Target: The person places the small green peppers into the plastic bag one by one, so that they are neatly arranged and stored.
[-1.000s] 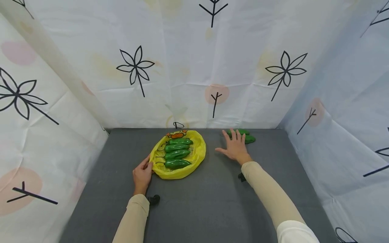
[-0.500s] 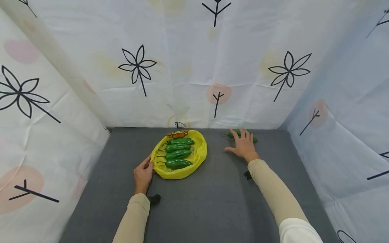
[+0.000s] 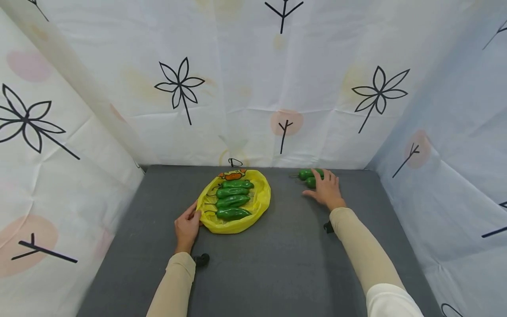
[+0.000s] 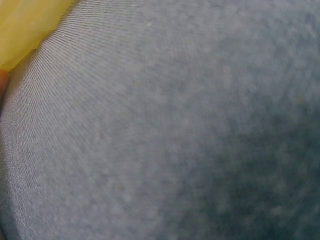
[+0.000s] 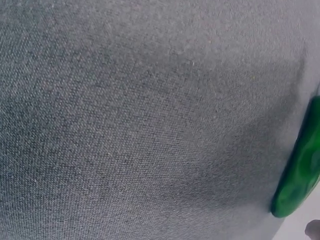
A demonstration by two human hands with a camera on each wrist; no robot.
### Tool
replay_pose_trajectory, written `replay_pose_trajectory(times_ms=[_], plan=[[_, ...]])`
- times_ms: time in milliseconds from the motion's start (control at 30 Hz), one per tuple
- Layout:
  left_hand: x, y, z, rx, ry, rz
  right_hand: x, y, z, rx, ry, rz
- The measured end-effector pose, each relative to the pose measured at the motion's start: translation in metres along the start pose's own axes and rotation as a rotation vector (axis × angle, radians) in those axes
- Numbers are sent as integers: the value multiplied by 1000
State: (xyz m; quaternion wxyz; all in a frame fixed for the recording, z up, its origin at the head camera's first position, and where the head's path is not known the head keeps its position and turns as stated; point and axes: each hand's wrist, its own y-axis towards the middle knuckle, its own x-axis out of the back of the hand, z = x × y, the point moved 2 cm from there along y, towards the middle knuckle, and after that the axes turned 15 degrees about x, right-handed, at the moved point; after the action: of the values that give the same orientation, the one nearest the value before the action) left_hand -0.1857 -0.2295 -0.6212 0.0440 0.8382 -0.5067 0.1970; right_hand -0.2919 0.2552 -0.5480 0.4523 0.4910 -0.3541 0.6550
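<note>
In the head view, my left hand (image 3: pixel 187 229) pinches the left rim of a round yellow plastic bag (image 3: pixel 259 202), its mouth spread wide. Several green chili peppers (image 3: pixel 231 201) lie inside in a column, stems to the left. Only a strip of the yellow bag (image 4: pixel 30 30) shows in the left wrist view. At the back right, my right hand (image 3: pixel 328 192) reaches over two more chili peppers (image 3: pixel 306 175), fingers spread and loosely bent, partly hiding them. One green chili pepper (image 5: pixel 302 165) appears at the right edge of the right wrist view, near a fingertip (image 5: pixel 313 229).
A dark grey cloth-covered table (image 3: pixel 257 273) lies under everything. White printed fabric (image 3: pixel 245 88) stands along its back edge and both sides. An orange print (image 3: pixel 233 175) marks the bag's far rim. Black wrist cameras (image 3: pixel 202 260) sit under both wrists.
My right hand has moved to the right over the two loose chili peppers, uncovering their stem ends. The left hand and the yellow bag hold their place; the head view shifts slightly.
</note>
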Motion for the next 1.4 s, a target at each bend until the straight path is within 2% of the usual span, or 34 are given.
replay_pose_trajectory(times_ms=[600,933,1167,1400], plan=[[-3,-1,0,-6,3,-9,-2,-12,-14,-89,129,46],[0,-1,-2,-24,-13,-3,-2,-12,-12,-104,86,19],[-1,-2,-2,-19,-8,-1,-4,-14,-9,-97,28,35],[1,-1,-1,-9,-14,3,-7,-14,-4,-70,51,21]])
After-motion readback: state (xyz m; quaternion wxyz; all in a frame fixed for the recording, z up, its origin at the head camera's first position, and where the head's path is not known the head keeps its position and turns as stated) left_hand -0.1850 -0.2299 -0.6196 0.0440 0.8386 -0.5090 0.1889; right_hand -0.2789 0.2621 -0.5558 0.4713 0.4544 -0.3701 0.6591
